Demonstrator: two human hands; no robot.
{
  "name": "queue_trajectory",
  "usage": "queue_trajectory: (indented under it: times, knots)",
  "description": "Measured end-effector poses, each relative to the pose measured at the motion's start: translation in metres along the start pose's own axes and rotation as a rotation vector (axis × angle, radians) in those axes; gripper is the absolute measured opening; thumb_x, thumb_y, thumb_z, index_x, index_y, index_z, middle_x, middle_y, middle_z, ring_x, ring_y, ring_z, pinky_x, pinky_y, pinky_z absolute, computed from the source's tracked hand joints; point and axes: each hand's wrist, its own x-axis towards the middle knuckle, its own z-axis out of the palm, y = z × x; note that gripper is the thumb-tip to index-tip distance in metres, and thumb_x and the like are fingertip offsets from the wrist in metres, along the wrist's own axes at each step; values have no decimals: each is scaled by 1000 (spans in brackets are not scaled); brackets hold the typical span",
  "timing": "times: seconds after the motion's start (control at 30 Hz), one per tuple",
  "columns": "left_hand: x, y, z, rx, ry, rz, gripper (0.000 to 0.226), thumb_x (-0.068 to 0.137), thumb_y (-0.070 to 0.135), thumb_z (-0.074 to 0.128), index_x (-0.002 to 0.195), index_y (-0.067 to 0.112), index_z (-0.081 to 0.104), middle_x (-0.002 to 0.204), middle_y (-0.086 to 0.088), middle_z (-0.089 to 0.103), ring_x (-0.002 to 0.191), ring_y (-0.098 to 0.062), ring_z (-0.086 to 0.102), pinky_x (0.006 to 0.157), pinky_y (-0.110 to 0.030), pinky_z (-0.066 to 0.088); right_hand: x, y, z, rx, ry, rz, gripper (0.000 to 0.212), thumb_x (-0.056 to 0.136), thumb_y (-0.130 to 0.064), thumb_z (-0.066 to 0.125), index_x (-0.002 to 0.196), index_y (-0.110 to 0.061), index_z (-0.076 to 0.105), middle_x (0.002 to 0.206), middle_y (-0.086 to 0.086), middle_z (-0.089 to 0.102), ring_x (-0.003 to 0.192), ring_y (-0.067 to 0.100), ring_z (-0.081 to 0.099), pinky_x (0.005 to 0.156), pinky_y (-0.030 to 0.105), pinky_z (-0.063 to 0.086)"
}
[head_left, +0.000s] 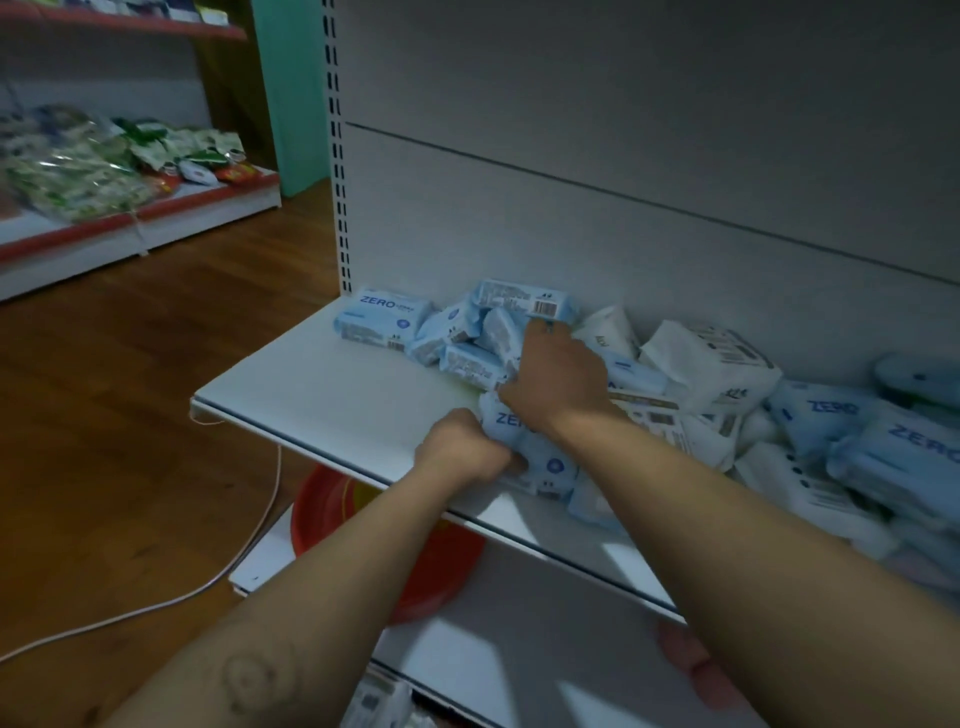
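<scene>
Far left I saw a neighbouring shelf unit (208, 205) with a red edge, green-and-white packets (78, 166) heaped on it, blurry. Wooden floor (104, 415) ran between it and my rack, with a white cable (262, 525) trailing across it. A teal pillar (291, 93) stood behind, then the slotted upright (337, 156) of the rack and its grey back panel (623, 104). The white shelf (322, 384) was bare at its left end, and a red basin (322, 509) sat below it, partly hidden by the shelf lip. One blue ZERO pack (382, 317) lay flat at the back left corner, label up. The left hand (462, 449) was closed tight round the front blue pack (530, 452), which sat near the shelf's front edge with its wrapper crumpled under the fingers. The right hand (561, 374) was just behind it, arm crossing over that pack, fingers bent down into the heap with the tips on a barcode pack (524, 299) leaning at the back panel. I couldn't tell whether it actually held anything. Right of it were white packs (711, 364), jumbled, some tilted. More blue packs (893, 441) were stacked loosely at the far right, blurred toward the frame edge. A lower shelf (545, 649) showed underneath, dim, with patches of light on it.
</scene>
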Motion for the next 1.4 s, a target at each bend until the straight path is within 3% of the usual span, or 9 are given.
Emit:
queue_trajectory:
  times: [0.2,0.37,0.43,0.5,0.63,0.77,1.13,1.33,1.4]
  knots:
    - [-26,-6,-10,-349,-28,-28,23,72,9,77,93,5,67,90,-8,68,75,-19,63,59,-25,50,-19,8,-46,196,83,108,32,88,-18,56,118,-8,52,116,12,59,104,31,58,71,28,37]
    - [-53,-5,-34,-528,-38,-39,50,74,1,73,118,4,49,114,-15,63,86,-23,63,73,-38,58,-67,12,-71,513,237,132,14,79,-20,62,91,-13,61,78,3,60,75,24,56,60,25,34]
    - [-69,-13,-47,-557,-1,-15,61,78,-1,70,123,19,34,115,-12,56,85,-23,60,68,-38,57,-88,9,-70,625,258,107,15,78,-19,64,93,-15,64,77,1,62,73,22,58,60,26,36]
    - [-85,-28,-65,-557,20,17,54,81,-2,67,126,17,44,115,-13,62,85,-27,63,69,-39,53,-101,1,-66,732,234,104,21,77,-17,66,97,-17,66,80,-2,66,72,20,61,60,27,43]
    - [-122,-84,-107,-513,92,1,30,85,-2,65,114,2,62,103,-19,71,89,-32,69,76,-43,54,-117,-31,-44,996,140,130,14,66,-23,67,80,-24,63,75,-4,69,70,21,68,67,46,58]
    - [-155,-154,-133,-468,250,-104,21,88,3,64,108,8,62,93,-14,72,78,-27,71,67,-39,59,-141,-77,-4,995,-10,67,11,73,-19,70,81,-20,62,84,0,70,76,19,65,70,34,54]
    - [-153,-337,-72,-286,368,-615,33,84,16,68,106,-7,61,92,-21,67,73,-32,67,54,-38,56,-216,-150,182,807,-575,131,7,76,-17,65,81,-16,60,74,1,62,75,25,61,62,30,44]
    - [-123,-414,-18,-343,343,-802,44,86,17,69,118,-10,56,111,-27,64,95,-37,67,73,-43,58,-236,-174,266,647,-782,153,17,75,-19,62,80,-19,46,86,5,64,85,26,61,68,31,45]
    - [-114,-434,-6,-325,273,-846,45,89,22,66,121,-8,55,117,-24,63,99,-35,66,68,-37,56,-235,-183,287,585,-816,106,17,79,-21,62,80,-17,45,84,4,61,83,24,58,65,31,42]
